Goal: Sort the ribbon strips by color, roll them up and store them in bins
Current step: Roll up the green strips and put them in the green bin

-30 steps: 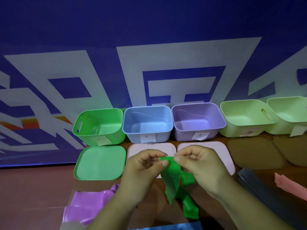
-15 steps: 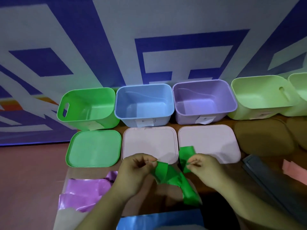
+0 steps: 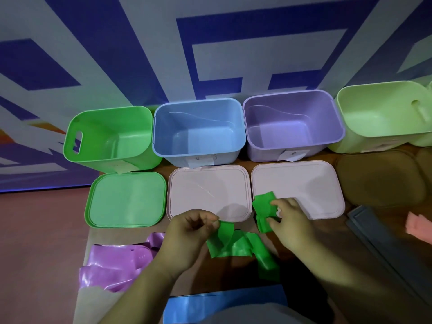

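Rolling seems under way: left hand (image 3: 187, 232) pinches one end of the green ribbon (image 3: 233, 246), right hand (image 3: 292, 223) grips a bunched part, low over the surface (image 3: 332, 232); next, I'd judge, wind it tight for the green bin (image 3: 100, 136).

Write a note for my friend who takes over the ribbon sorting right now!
Left hand pinches one end of the green ribbon; right hand grips what looks like its other end.
Purple ribbon lies at the left, blue ribbon at the near edge, pink ribbon far right.
Green bin, blue bin and purple bin stand open, nothing seen inside.
Done: nothing rolled or stored yet.
Left: roll the green one, put it in the green bin, then do the other colours.
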A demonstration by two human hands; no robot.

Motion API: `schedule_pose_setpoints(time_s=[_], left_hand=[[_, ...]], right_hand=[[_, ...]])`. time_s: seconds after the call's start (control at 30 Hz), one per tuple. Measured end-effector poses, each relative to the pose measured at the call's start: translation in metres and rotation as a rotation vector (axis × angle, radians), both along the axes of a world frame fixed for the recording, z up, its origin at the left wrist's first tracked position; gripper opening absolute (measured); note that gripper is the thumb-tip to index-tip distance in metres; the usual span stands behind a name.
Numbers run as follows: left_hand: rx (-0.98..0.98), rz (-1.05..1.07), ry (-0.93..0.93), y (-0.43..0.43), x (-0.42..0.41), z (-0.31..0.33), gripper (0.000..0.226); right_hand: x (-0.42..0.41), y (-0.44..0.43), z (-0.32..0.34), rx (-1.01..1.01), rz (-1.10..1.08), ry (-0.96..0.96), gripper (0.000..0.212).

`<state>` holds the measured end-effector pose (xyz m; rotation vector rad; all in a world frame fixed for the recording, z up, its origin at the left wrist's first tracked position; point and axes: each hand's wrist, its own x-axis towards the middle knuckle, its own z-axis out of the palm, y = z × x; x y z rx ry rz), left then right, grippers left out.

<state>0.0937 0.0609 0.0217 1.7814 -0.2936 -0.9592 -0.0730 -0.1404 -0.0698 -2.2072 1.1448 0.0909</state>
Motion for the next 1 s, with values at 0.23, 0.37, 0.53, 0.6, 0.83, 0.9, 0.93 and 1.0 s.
schedule_pose_setpoints(time_s=[0.23,0.37,0.53,0.6,0.83,0.9,0.93,1.0], left_hand=[[0.001,0.019,0.023,-0.002,-0.001,-0.003,0.005],[0.003,0.023,0.028,-0.003,-0.003,-0.005,0.005],[-0.009,0.024,0.030,-0.004,-0.003,-0.003,0.006],[-0.014,0.019,0.019,-0.004,-0.002,-0.002,0.006],[-0.069,0.038,0.017,-0.008,-0.003,0.005,0.015],[-0.084,0.011,-0.011,-0.009,-0.004,0.011,0.010],[-0.092,-0.008,-0.034,-0.009,-0.004,0.015,0.008],[-0.118,-0.032,-0.085,-0.011,-0.006,0.025,0.005]], right_hand=[[0.004,-0.003,-0.008,-0.026,-0.006,-0.007,0.052],[0.012,-0.001,-0.007,-0.196,0.082,0.146,0.062],[0.018,-0.001,-0.016,-0.343,0.106,0.086,0.036],[0.017,-0.002,-0.021,-0.368,0.087,-0.038,0.018],[0.013,-0.007,-0.010,-0.328,0.067,-0.274,0.010],[0.015,-0.006,0.007,-0.337,0.070,-0.314,0.009],[0.016,-0.006,0.019,-0.335,0.070,-0.331,0.009],[0.017,-0.005,0.043,-0.322,0.075,-0.357,0.006]])
